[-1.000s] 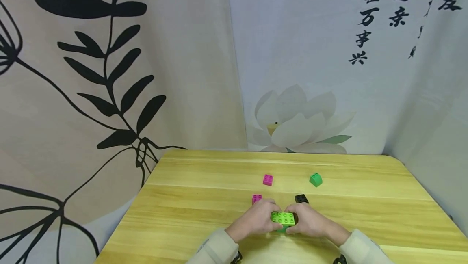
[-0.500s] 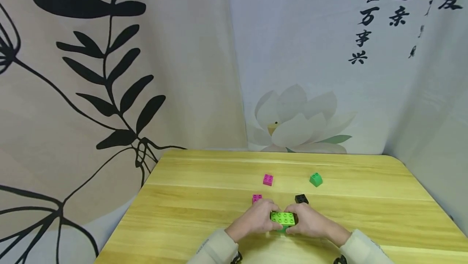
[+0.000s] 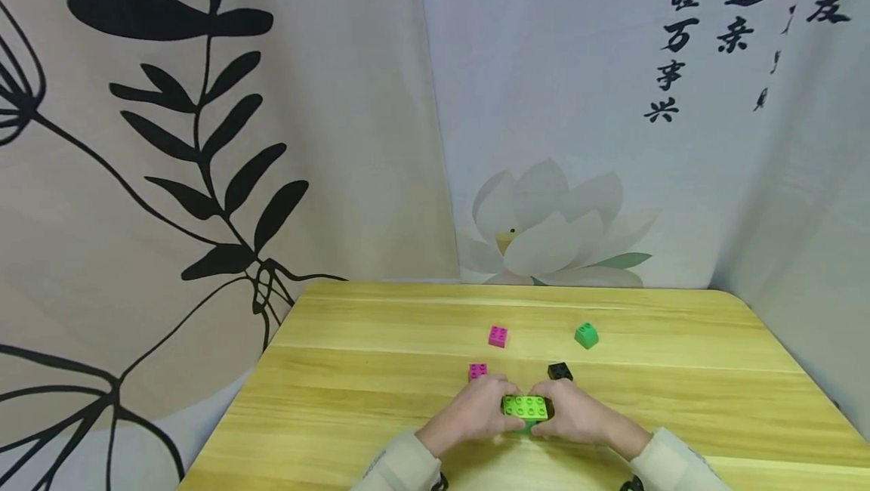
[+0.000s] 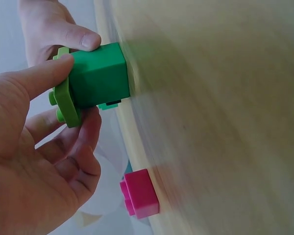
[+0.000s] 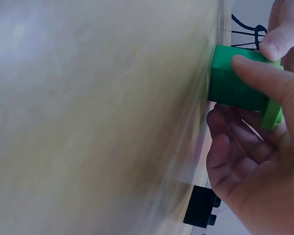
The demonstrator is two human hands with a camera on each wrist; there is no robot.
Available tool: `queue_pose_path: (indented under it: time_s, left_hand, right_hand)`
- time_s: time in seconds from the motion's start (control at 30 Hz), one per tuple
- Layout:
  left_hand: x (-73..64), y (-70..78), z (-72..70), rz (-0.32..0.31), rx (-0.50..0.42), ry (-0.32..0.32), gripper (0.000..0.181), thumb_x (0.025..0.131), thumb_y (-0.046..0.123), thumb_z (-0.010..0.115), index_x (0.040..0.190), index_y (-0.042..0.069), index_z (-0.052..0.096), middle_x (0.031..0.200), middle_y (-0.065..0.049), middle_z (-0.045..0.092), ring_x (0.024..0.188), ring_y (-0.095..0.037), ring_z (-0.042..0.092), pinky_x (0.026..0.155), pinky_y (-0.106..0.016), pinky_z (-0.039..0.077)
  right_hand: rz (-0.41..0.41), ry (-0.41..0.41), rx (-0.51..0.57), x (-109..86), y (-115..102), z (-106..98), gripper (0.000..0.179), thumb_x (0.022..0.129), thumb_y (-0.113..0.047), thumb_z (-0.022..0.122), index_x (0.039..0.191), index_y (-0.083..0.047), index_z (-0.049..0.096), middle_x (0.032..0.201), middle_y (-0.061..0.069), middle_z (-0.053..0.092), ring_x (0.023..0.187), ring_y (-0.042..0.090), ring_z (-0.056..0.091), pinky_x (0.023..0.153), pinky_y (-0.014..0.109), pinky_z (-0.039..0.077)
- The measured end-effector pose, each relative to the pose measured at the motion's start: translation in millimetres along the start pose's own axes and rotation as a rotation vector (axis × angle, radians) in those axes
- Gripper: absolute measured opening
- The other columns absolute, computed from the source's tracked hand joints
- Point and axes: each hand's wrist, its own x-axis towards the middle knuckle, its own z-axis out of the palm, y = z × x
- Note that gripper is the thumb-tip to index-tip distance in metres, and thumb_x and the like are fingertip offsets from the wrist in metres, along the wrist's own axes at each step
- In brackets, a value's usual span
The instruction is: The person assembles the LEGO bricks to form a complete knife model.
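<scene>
Both hands hold one small stack of toy building bricks near the front middle of the table. On top is a thin lime-green brick (image 3: 525, 406) with studs, its sides overhanging the darker green block (image 4: 99, 73) beneath. My left hand (image 3: 481, 409) grips the stack from the left, thumb at the joint between the two greens. From the right, my right hand (image 3: 576, 411) grips it, thumb on the green block's near face in the right wrist view. The stack's underside sits at or just above the tabletop; I cannot tell which.
A pink brick (image 3: 477, 371) lies just beyond my left hand, a black brick (image 3: 559, 371) beyond my right. Farther back are another pink brick (image 3: 498, 336) and a green brick (image 3: 586, 335). A printed curtain (image 3: 367, 136) hangs behind the wooden table (image 3: 353, 370).
Hands and bricks keep their places. Only the head view has shifted very slightly.
</scene>
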Motion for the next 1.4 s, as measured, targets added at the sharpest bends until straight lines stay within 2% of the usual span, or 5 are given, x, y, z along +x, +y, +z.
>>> queue_pose_path:
  time_s: [0.53,0.8,1.1,1.27,1.4]
  left_hand:
    - [2.3,-10.2,0.0,0.046,-0.086,-0.008,0.039,0.077,0.036,0.078,0.108,0.015,0.069,0.09,0.014,0.059,0.075,0.003,0.047,0.065,-0.013,0.04]
    - [-5.5,-21.5,-8.8,0.078,-0.188,-0.016,0.03,0.076,0.023,0.08,0.102,0.012,0.07,0.088,0.013,0.06,0.075,0.003,0.052,0.066,-0.013,0.044]
    - [-13.3,-47.7,-29.0,-0.039,-0.248,0.068,0.035,0.08,0.019,0.076,0.11,0.006,0.066,0.101,0.002,0.062,0.091,-0.013,0.059,0.077,-0.02,0.047]
    - [-11.3,-61.8,-32.2,-0.113,-0.181,0.14,0.044,0.078,0.023,0.078,0.117,0.012,0.063,0.116,0.001,0.053,0.104,-0.021,0.055,0.086,-0.03,0.048]
    - [-7.1,-66.8,-30.7,-0.135,-0.139,0.122,0.055,0.077,0.023,0.079,0.125,0.011,0.058,0.127,-0.004,0.05,0.112,-0.023,0.051,0.094,-0.038,0.044]
  right_hand:
    - [-0.002,0.009,-0.021,-0.5,-1.3,-1.3,0.029,0.073,-0.027,0.08,0.096,-0.018,0.066,0.086,-0.016,0.059,0.077,0.002,0.054,0.067,0.023,0.047]
    - [0.003,0.012,-0.034,-0.4,-1.0,-1.6,0.031,0.074,-0.027,0.08,0.098,-0.015,0.066,0.087,-0.016,0.059,0.078,0.002,0.053,0.067,0.023,0.046]
    - [0.019,0.009,-0.042,-2.0,-4.3,-2.3,0.028,0.074,-0.026,0.08,0.096,-0.015,0.066,0.086,-0.016,0.059,0.078,0.002,0.054,0.07,0.025,0.047]
    - [0.016,0.009,-0.041,-1.7,-3.9,-1.4,0.029,0.074,-0.027,0.08,0.096,-0.016,0.066,0.086,-0.016,0.06,0.078,0.002,0.054,0.07,0.025,0.047]
    - [0.012,0.008,-0.035,-1.4,-3.1,-1.6,0.029,0.074,-0.027,0.08,0.097,-0.016,0.066,0.086,-0.016,0.06,0.078,0.002,0.054,0.07,0.024,0.047]
